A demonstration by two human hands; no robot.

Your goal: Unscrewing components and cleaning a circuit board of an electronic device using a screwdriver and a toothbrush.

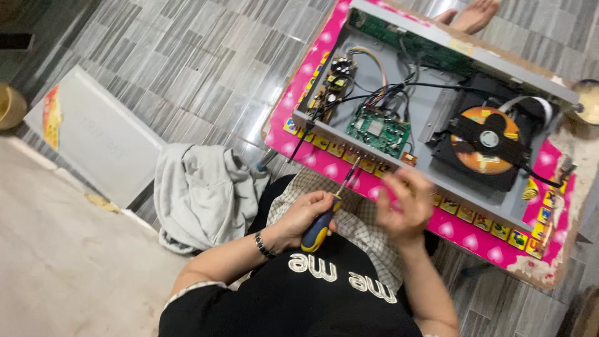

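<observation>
My left hand (304, 215) grips a screwdriver (319, 229) by its blue and yellow handle. The shaft points up towards the front edge of an open grey disc player chassis (437, 103). My right hand (402, 209) is blurred, with its fingers apart and nothing visible in it, over the pink edge of the table just in front of the chassis. Inside the chassis are a green circuit board (377, 130), a power board with capacitors (332, 84), and a black disc drive holding an orange disc (483, 140). Black wires run between them.
The chassis rests on a low table covered in pink heart-patterned cloth (465, 232). On the tiled floor lie a grey garment (199, 193) and a flat grey metal cover (100, 137). Another person's foot (474, 12) shows at the top. A bowl (9, 106) sits at the far left.
</observation>
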